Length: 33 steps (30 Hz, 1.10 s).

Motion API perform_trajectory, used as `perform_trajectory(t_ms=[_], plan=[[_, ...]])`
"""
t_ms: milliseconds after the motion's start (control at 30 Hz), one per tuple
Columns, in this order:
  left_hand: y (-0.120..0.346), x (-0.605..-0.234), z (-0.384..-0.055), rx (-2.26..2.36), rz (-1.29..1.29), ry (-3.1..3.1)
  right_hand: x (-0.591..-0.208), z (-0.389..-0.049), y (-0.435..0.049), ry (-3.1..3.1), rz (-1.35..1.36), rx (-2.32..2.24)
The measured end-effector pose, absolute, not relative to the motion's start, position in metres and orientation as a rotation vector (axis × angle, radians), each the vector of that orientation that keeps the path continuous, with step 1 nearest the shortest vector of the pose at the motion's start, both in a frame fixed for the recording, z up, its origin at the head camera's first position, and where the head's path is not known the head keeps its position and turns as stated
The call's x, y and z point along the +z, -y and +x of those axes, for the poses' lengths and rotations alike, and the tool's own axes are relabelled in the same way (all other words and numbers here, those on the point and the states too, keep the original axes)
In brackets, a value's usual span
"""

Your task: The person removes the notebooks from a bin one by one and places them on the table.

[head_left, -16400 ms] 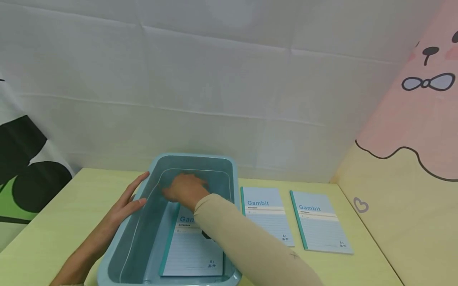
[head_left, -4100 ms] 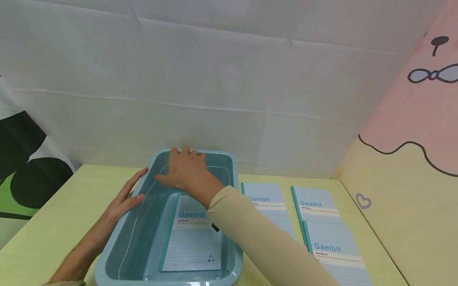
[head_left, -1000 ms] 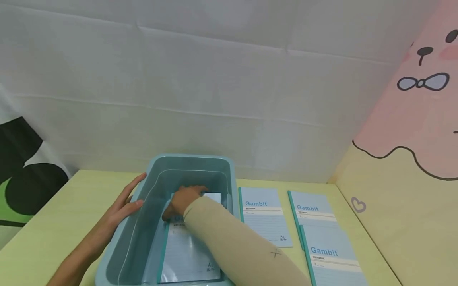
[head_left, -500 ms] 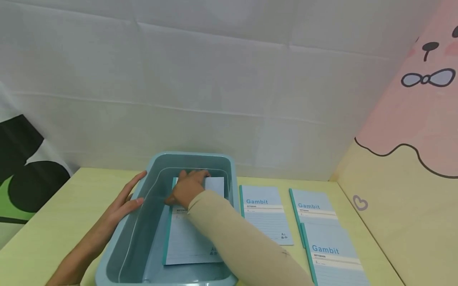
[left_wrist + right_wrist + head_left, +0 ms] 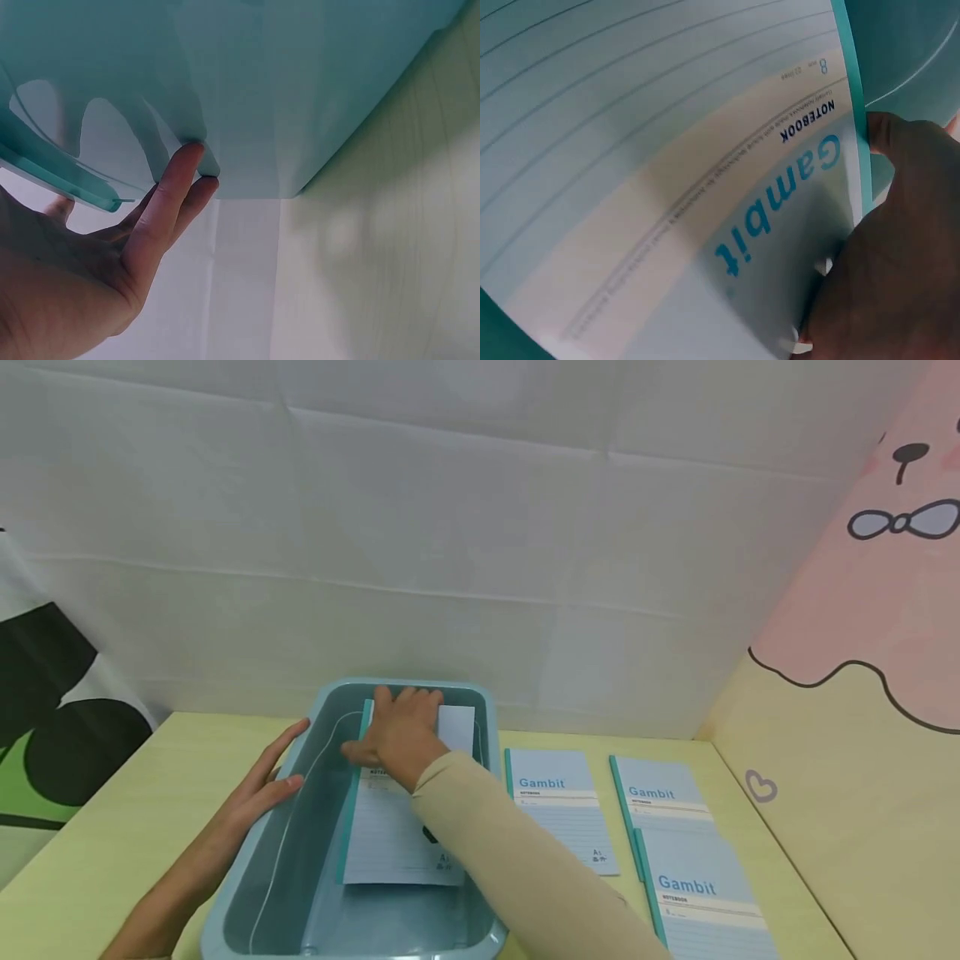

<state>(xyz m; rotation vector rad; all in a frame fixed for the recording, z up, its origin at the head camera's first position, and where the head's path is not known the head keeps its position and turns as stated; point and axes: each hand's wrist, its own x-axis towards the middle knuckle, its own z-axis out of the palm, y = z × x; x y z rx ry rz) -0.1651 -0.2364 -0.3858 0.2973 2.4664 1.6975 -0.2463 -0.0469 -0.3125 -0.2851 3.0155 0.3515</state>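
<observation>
My right hand [image 5: 405,735] grips a pale blue Gambit notebook [image 5: 397,843] with a green spine, inside a blue plastic bin [image 5: 491,743]. In the right wrist view the thumb lies on the notebook's spine edge, and the other fingers reach over its top part. The notebook is raised above the bin's floor, its bottom edge casting a shadow below. My left hand [image 5: 251,802] rests against the bin's left side. Its fingers are fairly straight and touch the outer wall just under the rim in the left wrist view.
Right of the bin, one matching notebook [image 5: 558,810] lies on the pale yellow table [image 5: 97,827]. Farther right, a front notebook [image 5: 705,893] overlaps the lower part of a back notebook [image 5: 663,789]. A white cloth wall [image 5: 450,527] stands close behind the bin.
My right hand has lifted the notebook from the bin's floor and moved it up and toward the bin's far end. The left hand stays at the bin's side. The notebooks on the table are unmoved.
</observation>
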Motion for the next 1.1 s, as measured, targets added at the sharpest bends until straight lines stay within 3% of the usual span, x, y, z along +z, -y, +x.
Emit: perform_trajectory(t_ms=[533, 1100], plan=[[0.233, -0.388, -0.164, 1.687, 0.292, -2.502, -0.291, -0.26, 0.027, -3.281, -0.348, 0.072], [0.232, -0.387, -0.163, 1.702, 0.276, -2.497, -0.254, -0.262, -0.002, -3.147, -0.317, -0.202]])
